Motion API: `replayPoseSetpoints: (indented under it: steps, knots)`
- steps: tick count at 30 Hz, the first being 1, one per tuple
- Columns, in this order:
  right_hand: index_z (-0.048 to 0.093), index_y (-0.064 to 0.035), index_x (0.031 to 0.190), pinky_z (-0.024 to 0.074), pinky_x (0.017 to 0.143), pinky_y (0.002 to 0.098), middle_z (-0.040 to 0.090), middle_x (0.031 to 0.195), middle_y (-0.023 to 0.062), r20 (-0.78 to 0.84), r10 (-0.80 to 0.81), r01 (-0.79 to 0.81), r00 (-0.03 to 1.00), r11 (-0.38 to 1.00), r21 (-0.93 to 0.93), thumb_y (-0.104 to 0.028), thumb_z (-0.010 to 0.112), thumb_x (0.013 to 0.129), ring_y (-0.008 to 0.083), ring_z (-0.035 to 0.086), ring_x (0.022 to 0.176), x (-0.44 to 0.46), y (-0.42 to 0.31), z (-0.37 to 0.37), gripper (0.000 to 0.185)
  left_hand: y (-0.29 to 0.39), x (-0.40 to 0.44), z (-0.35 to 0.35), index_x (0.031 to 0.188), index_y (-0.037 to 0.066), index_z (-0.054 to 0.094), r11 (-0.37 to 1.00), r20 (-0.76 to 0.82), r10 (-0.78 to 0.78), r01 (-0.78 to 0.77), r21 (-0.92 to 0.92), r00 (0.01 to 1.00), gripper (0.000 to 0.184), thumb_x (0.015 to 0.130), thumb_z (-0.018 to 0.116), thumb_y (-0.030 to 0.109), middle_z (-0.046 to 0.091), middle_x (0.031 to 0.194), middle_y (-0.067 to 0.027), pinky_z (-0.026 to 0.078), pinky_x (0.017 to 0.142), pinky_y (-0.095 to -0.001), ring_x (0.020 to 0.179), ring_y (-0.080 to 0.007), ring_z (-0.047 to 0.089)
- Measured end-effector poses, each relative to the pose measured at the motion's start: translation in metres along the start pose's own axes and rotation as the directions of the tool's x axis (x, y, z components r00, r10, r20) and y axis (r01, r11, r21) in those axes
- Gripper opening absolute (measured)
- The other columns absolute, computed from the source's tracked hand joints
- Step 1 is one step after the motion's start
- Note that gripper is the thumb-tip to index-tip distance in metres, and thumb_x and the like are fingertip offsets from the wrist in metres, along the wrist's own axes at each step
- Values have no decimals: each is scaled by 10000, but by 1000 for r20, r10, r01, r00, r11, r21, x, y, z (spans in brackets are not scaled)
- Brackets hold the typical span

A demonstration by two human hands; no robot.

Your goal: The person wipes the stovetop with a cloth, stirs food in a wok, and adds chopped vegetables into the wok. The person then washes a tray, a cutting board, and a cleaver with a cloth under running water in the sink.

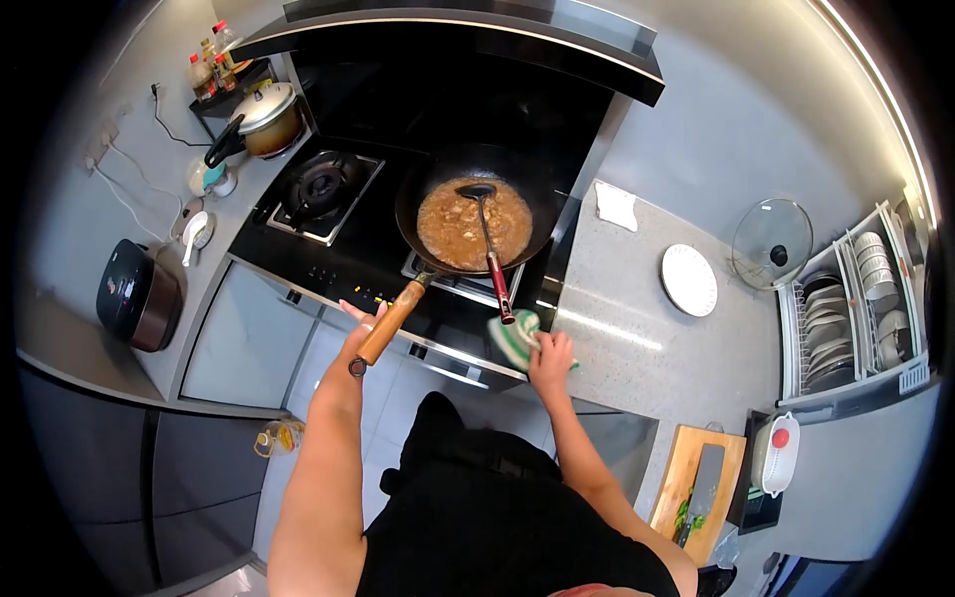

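A dark wok (406, 214) sits on the right burner with brown, saucy food (458, 231) in it. A spatula or ladle (490, 249) with a black head and red handle rests in the food, its handle leaning over the wok's near rim. My left hand (362, 320) is at the stove's front edge by the controls, partly hidden behind the wok's wooden handle (393, 320). Its visible fingers are stretched out and not wrapped round the handle. My right hand (551, 360) grips a green and white cloth (515, 338) at the counter's edge, right of the stove.
Left of the wok is a second burner (321, 186), with a pressure cooker (269, 119) and rice cooker (144, 296) beyond. On the right are a white plate (689, 280), glass lid (773, 239), dish rack (856, 298), and a cutting board (721, 507) with a knife (704, 483).
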State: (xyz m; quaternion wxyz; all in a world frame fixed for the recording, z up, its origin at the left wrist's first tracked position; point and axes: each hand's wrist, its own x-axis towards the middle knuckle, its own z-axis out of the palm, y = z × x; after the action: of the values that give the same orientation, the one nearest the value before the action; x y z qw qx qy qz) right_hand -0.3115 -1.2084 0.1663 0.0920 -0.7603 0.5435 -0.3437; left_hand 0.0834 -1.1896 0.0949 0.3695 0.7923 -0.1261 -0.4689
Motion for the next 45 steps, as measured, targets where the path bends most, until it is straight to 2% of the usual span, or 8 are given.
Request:
replayPoseSetpoints:
  steps: [8, 15, 25, 28, 34, 37, 40, 45]
  knots:
    - [531, -20, 1094, 434, 730, 269, 535, 968, 49, 24, 513, -423, 858, 680, 599, -140, 563, 852, 141, 518, 879, 17, 86, -125, 272, -3, 12, 7, 1225, 154, -280, 1000, -32, 23, -23, -1, 999, 969, 817, 562, 407, 428, 1130, -258, 353, 884, -343, 993, -293, 493]
    - [516, -6, 1125, 417, 698, 391, 517, 884, 165, -498, 494, -698, 712, 575, -427, -214, 509, 871, 300, 524, 774, -32, 194, -111, 328, -4, 16, 9, 1222, 158, -304, 999, -48, 32, -32, -3, 998, 995, 815, 571, 399, 422, 1146, -263, 347, 899, -344, 1010, -296, 489]
    - [586, -53, 1105, 431, 743, 361, 512, 900, 150, 145, 97, -109, 985, 990, 84, -114, 495, 860, 300, 529, 827, 3, 14, -4, 268, -2, 10, 8, 1219, 163, -339, 999, -38, 39, -39, -4, 999, 1034, 813, 585, 388, 414, 1169, -271, 339, 920, -347, 1034, -300, 485]
    - [570, -53, 1131, 427, 745, 354, 543, 935, 129, -58, 126, -85, 990, 883, 461, -147, 486, 883, 242, 527, 865, 15, 39, -18, 278, -2, 10, 9, 1217, 164, -349, 999, -36, 34, -34, -4, 999, 1046, 812, 589, 384, 411, 1176, -273, 337, 926, -347, 1041, -301, 483]
    - [566, -45, 1143, 427, 804, 365, 561, 1033, 164, -153, 408, -365, 900, 898, 247, -193, 505, 874, 264, 550, 913, 33, 140, -136, 313, -2, 13, 9, 1215, 168, -370, 999, -38, 30, -30, -12, 999, 1070, 811, 598, 377, 406, 1190, -277, 332, 939, -349, 1055, -304, 481]
    - [565, -86, 1144, 434, 776, 402, 547, 975, 194, -75, 575, -541, 815, 707, -455, -191, 543, 834, 328, 546, 883, 9, 188, -122, 328, -5, 12, 7, 1214, 169, -380, 1000, -40, 27, -28, -10, 999, 1082, 810, 602, 374, 404, 1197, -279, 329, 946, -349, 1062, -305, 479]
    - [516, -82, 1115, 423, 719, 443, 485, 922, 194, -418, 532, -672, 737, 644, -366, -156, 544, 813, 359, 511, 866, 4, 143, -70, 313, -3, 12, 9, 1213, 171, -391, 999, -40, 29, -30, -14, 999, 1094, 809, 606, 371, 401, 1204, -281, 327, 952, -350, 1070, -306, 478]
    - [514, -55, 1093, 419, 749, 420, 484, 955, 186, -86, 311, -323, 946, 911, -257, -149, 527, 825, 365, 498, 880, 4, 48, -23, 285, -2, 11, 9, 1211, 173, -408, 999, -49, 35, -34, 4, 998, 1114, 808, 613, 365, 397, 1215, -285, 323, 963, -351, 1082, -308, 475]
